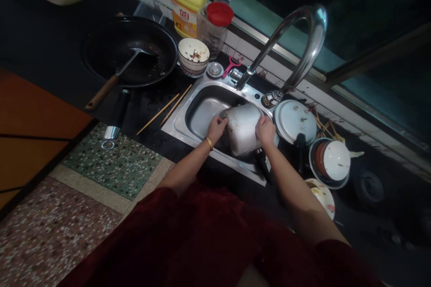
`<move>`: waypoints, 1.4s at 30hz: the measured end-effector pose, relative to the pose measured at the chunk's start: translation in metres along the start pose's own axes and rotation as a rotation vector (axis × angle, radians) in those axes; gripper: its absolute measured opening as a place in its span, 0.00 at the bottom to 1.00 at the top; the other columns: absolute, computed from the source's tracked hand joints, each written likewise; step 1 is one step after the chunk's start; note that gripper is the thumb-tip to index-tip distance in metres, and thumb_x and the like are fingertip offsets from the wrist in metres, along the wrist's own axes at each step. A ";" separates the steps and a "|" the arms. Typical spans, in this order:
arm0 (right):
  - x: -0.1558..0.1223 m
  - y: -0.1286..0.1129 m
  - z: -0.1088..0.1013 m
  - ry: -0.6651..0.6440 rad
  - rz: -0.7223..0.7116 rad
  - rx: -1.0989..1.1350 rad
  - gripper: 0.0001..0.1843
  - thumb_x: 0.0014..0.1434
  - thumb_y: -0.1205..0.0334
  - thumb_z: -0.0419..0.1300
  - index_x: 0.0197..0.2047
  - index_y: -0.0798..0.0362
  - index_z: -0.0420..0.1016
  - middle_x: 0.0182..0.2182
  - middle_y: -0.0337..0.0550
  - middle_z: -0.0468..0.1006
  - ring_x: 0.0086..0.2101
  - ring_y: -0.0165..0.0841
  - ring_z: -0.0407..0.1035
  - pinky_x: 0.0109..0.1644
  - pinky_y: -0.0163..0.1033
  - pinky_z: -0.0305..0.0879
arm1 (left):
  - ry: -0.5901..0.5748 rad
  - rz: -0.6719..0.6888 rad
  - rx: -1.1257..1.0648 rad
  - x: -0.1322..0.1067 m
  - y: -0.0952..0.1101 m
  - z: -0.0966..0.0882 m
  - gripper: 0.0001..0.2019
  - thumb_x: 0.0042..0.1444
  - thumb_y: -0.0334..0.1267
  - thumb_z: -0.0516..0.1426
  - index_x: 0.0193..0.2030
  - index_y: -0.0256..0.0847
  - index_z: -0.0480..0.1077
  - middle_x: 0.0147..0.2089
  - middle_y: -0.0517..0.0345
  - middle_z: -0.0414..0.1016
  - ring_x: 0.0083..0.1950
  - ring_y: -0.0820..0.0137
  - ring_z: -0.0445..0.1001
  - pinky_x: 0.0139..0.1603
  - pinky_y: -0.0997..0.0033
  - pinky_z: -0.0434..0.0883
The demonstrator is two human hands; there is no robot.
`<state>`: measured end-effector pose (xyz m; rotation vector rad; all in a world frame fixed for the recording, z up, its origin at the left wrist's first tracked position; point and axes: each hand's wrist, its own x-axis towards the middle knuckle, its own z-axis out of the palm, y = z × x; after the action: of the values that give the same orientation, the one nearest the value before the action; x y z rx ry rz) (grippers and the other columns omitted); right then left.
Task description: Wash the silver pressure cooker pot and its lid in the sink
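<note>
A silver pressure cooker pot (pixel 247 130) lies tipped on its side over the sink (pixel 202 112), its stained base facing left and its black handle (pixel 262 164) pointing down toward me. My right hand (pixel 265 131) grips the pot at its rim end. At the base edge, my left hand (pixel 216 128) has its fingers curled and pressed together; whether they hold anything is hidden. The matching lid (pixel 295 121) with a black handle rests on the counter just right of the sink.
A curved faucet (pixel 314 40) arches behind the sink. Left of it are chopsticks (pixel 158 114), a wok (pixel 131 71) with a spatula (pixel 114 78), a bowl (pixel 194 51) with food scraps and a yellow detergent jug (pixel 185 4). Stacked bowls (pixel 336 161) and a plate (pixel 325 195) stand right.
</note>
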<state>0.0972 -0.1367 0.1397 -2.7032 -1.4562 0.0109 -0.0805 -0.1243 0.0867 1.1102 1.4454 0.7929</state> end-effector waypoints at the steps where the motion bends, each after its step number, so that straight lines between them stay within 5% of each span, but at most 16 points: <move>1: 0.000 0.000 0.000 0.000 0.007 -0.002 0.23 0.69 0.59 0.40 0.43 0.60 0.74 0.33 0.55 0.79 0.34 0.39 0.73 0.38 0.38 0.59 | -0.019 0.005 0.003 -0.002 0.000 0.000 0.11 0.54 0.42 0.58 0.26 0.41 0.61 0.22 0.67 0.61 0.28 0.74 0.62 0.33 0.74 0.59; 5: 0.003 -0.002 0.001 0.003 0.015 0.013 0.23 0.69 0.58 0.40 0.43 0.60 0.74 0.33 0.55 0.79 0.35 0.39 0.73 0.38 0.38 0.59 | -0.123 0.025 0.019 -0.010 -0.001 0.003 0.12 0.54 0.44 0.59 0.27 0.41 0.62 0.22 0.68 0.61 0.27 0.74 0.62 0.32 0.74 0.58; 9: 0.006 -0.005 0.001 -0.016 0.021 0.035 0.24 0.69 0.57 0.40 0.44 0.60 0.74 0.34 0.55 0.79 0.36 0.40 0.73 0.40 0.38 0.59 | -0.020 0.067 0.026 -0.006 0.001 0.002 0.12 0.54 0.44 0.58 0.26 0.41 0.61 0.24 0.67 0.62 0.29 0.74 0.62 0.34 0.74 0.58; 14: 0.008 -0.008 -0.001 -0.039 0.028 0.038 0.24 0.69 0.57 0.40 0.45 0.59 0.74 0.35 0.56 0.79 0.37 0.41 0.74 0.42 0.39 0.60 | -0.121 0.012 0.041 -0.010 -0.001 0.001 0.13 0.52 0.45 0.59 0.26 0.42 0.62 0.22 0.67 0.61 0.28 0.73 0.62 0.32 0.73 0.58; 18: 0.010 -0.008 0.000 -0.028 0.022 0.035 0.24 0.69 0.56 0.40 0.45 0.59 0.75 0.35 0.56 0.79 0.38 0.41 0.73 0.42 0.39 0.60 | -0.018 0.046 0.029 -0.001 -0.001 0.000 0.13 0.53 0.44 0.59 0.26 0.41 0.61 0.24 0.66 0.62 0.30 0.73 0.63 0.35 0.73 0.59; 22: 0.011 -0.009 0.002 -0.028 0.032 0.033 0.24 0.69 0.56 0.40 0.45 0.59 0.75 0.35 0.55 0.79 0.38 0.41 0.73 0.41 0.39 0.60 | -0.112 0.016 0.020 0.004 0.000 -0.001 0.13 0.52 0.45 0.59 0.26 0.41 0.62 0.23 0.67 0.62 0.28 0.73 0.63 0.33 0.73 0.59; 27: 0.011 -0.011 -0.001 -0.035 0.033 0.039 0.26 0.69 0.55 0.39 0.45 0.60 0.75 0.35 0.56 0.79 0.37 0.41 0.74 0.41 0.39 0.60 | -0.025 0.047 0.039 0.003 0.001 -0.001 0.12 0.53 0.44 0.58 0.26 0.41 0.61 0.24 0.66 0.63 0.29 0.74 0.63 0.33 0.73 0.59; 32: 0.012 -0.014 -0.003 -0.027 0.020 0.032 0.24 0.69 0.56 0.41 0.45 0.60 0.75 0.34 0.56 0.79 0.37 0.40 0.74 0.40 0.38 0.60 | -0.137 0.047 0.066 -0.001 -0.003 0.001 0.13 0.53 0.46 0.59 0.27 0.41 0.62 0.23 0.66 0.64 0.28 0.73 0.64 0.33 0.74 0.59; 36: 0.012 -0.014 -0.002 -0.026 0.026 0.025 0.24 0.69 0.56 0.41 0.45 0.60 0.75 0.33 0.56 0.79 0.36 0.40 0.74 0.39 0.38 0.60 | -0.003 0.092 0.183 0.013 0.012 -0.006 0.11 0.56 0.45 0.57 0.29 0.41 0.64 0.27 0.62 0.67 0.32 0.71 0.66 0.35 0.72 0.61; 42: 0.010 -0.015 -0.001 -0.023 0.036 0.016 0.24 0.69 0.56 0.41 0.45 0.59 0.74 0.34 0.55 0.79 0.37 0.40 0.74 0.40 0.38 0.61 | -0.211 0.281 0.569 0.009 0.040 -0.012 0.11 0.56 0.49 0.57 0.34 0.45 0.69 0.30 0.58 0.72 0.34 0.65 0.71 0.36 0.70 0.61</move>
<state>0.0907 -0.1204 0.1423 -2.7249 -1.4077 0.0559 -0.0840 -0.1014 0.1223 1.8029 1.3852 0.4356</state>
